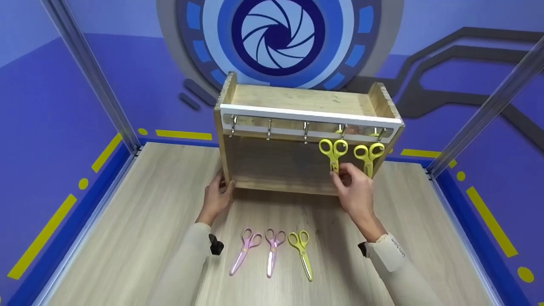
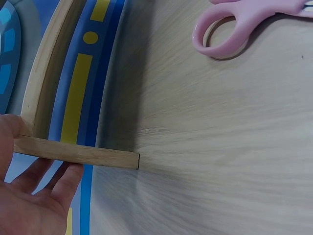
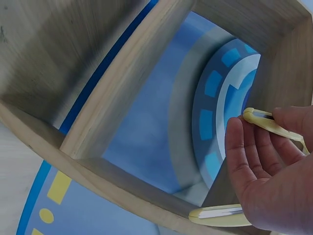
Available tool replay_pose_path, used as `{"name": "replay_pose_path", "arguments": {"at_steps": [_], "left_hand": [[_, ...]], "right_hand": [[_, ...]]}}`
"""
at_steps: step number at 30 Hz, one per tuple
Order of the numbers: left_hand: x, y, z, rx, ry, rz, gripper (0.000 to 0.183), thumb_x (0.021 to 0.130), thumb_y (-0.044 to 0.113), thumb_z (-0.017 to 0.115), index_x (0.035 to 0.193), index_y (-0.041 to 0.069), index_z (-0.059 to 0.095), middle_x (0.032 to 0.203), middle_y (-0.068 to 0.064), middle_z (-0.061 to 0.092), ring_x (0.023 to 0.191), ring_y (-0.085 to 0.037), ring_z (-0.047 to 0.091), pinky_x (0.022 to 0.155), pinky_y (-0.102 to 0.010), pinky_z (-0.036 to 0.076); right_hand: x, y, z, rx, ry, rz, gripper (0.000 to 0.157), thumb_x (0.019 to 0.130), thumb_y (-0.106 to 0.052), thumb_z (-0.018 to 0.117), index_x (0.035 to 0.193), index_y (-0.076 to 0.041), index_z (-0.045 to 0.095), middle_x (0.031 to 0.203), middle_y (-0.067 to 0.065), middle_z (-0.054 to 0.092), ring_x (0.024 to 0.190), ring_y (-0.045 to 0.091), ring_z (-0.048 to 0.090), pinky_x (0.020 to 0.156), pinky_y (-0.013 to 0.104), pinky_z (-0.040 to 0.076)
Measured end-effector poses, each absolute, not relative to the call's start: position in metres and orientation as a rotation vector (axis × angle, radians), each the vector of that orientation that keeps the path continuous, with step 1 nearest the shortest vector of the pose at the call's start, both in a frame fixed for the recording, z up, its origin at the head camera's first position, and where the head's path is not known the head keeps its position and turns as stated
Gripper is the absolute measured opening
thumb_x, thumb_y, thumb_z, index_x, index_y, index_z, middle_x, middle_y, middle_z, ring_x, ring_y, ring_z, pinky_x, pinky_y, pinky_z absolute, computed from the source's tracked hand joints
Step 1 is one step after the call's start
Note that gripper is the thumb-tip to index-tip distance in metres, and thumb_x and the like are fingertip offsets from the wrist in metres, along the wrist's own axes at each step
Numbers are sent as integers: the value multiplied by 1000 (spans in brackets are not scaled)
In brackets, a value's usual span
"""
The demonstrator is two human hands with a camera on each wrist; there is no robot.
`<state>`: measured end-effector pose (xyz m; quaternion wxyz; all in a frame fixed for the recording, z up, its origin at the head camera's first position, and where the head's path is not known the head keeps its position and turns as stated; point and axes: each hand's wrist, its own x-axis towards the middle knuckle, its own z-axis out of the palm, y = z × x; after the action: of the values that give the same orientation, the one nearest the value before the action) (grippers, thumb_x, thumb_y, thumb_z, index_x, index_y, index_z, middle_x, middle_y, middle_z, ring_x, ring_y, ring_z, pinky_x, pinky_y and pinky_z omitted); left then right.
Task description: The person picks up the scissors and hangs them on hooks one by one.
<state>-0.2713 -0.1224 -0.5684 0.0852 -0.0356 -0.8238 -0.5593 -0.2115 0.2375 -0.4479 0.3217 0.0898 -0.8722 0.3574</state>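
Note:
A wooden shelf rack (image 1: 297,98) stands at the back of the table, with a white strip (image 1: 272,111) of metal hooks along its upper front. My left hand (image 1: 216,197) grips the lower left side panel (image 2: 78,151), thumb on one face and fingers on the other. Yellow scissors (image 1: 334,160) hang by a handle loop at the fourth hook from the left. Near their tip, my right hand (image 1: 358,192) pinches the blades (image 3: 269,124) between thumb and fingers. A second pair of yellow scissors (image 1: 369,160) hangs at the rightmost hook, partly behind the right hand.
Two pink scissors (image 1: 241,256) (image 1: 271,257) and one pair of yellow scissors (image 1: 303,257) lie on the table in front of the rack, handles toward it. Three hooks on the left bear nothing. Blue printed walls (image 1: 51,127) with metal corner posts (image 1: 91,68) enclose the table.

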Motion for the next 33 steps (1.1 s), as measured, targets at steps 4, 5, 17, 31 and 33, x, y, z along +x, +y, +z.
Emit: {"name": "replay_pose_path", "arguments": {"at_steps": [4,5,17,31,33], "left_hand": [[-272,-121,-570,-109,-2451,-1670,63,104,16,61,159,4,34,144,-25,54,128,-37,59,103,-46,53],[-272,-121,-570,-110,-2451,-1676,63,104,16,61,159,4,33,144,-25,54,129,-37,58,103,-47,53],[-269,-122,-569,-93,-2470,-1684,63,106,19,59,160,6,32,146,-25,52,130,-37,57,104,-46,53],[-271,-122,-571,-93,-2448,-1659,56,104,16,62,154,2,41,144,-27,54,128,-39,59,102,-46,54],[-271,-122,-571,-91,-2451,-1653,56,104,15,62,154,2,41,144,-27,54,128,-39,59,103,-45,54]], "right_hand": [[-212,237,-450,225,-2292,952,10,92,-12,78,98,-5,72,89,8,74,76,17,71,68,38,60],[-212,236,-451,223,-2293,958,11,93,-12,78,98,-5,72,90,8,75,77,17,71,68,38,60],[-214,235,-455,213,-2306,996,11,93,-10,77,98,-3,71,90,11,74,78,20,72,69,39,61],[-215,238,-455,197,-2341,958,14,92,-11,79,100,-3,71,90,10,74,78,21,72,67,40,60],[-215,238,-455,191,-2350,958,14,92,-11,78,101,-3,71,90,10,74,78,21,72,68,39,60]]}}
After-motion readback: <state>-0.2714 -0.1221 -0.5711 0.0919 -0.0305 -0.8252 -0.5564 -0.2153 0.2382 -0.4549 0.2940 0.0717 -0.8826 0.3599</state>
